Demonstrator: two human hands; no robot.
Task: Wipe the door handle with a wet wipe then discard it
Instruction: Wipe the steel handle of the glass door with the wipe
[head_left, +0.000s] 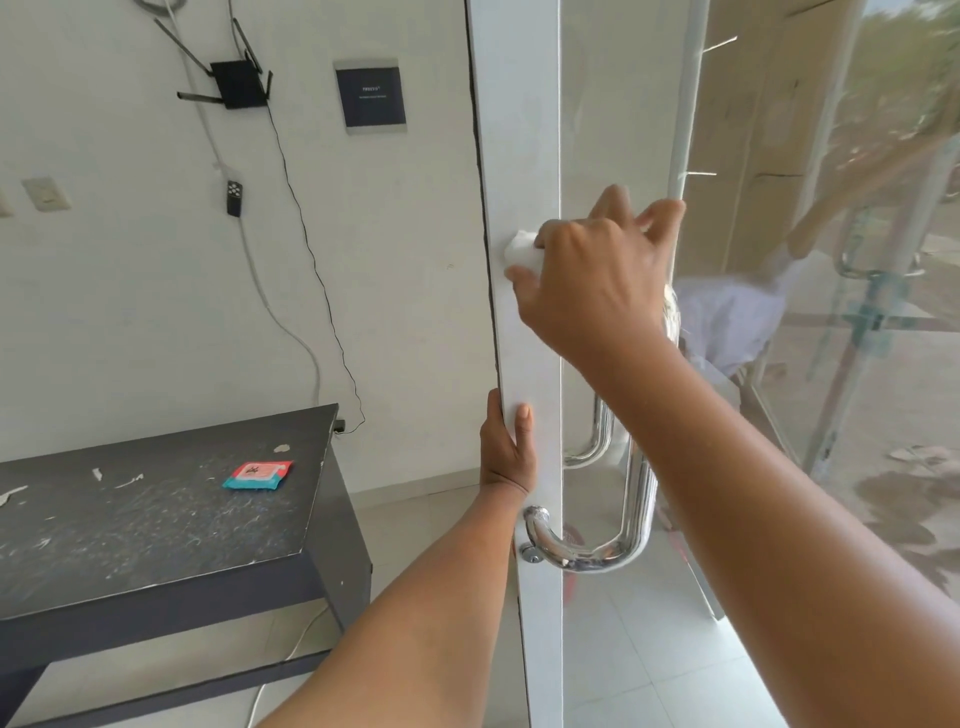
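Right hand: it held a bunched white wet wipe, fingers curled round it, high on the door.
Wet wipe: it was pressed against the white door frame; only its left part showed past the fingers.
Door handle: a chrome bar, its lower bend fixed to the frame by the lock; its upper end was hidden behind the right hand and forearm.
Left hand: it gripped the frame's edge above the lower mount, thumb on the front face.
Table: dark and scuffed, to the left, with a red-and-teal wipe pack lying flat on it.
Wall: it carried a black router and a dark panel.
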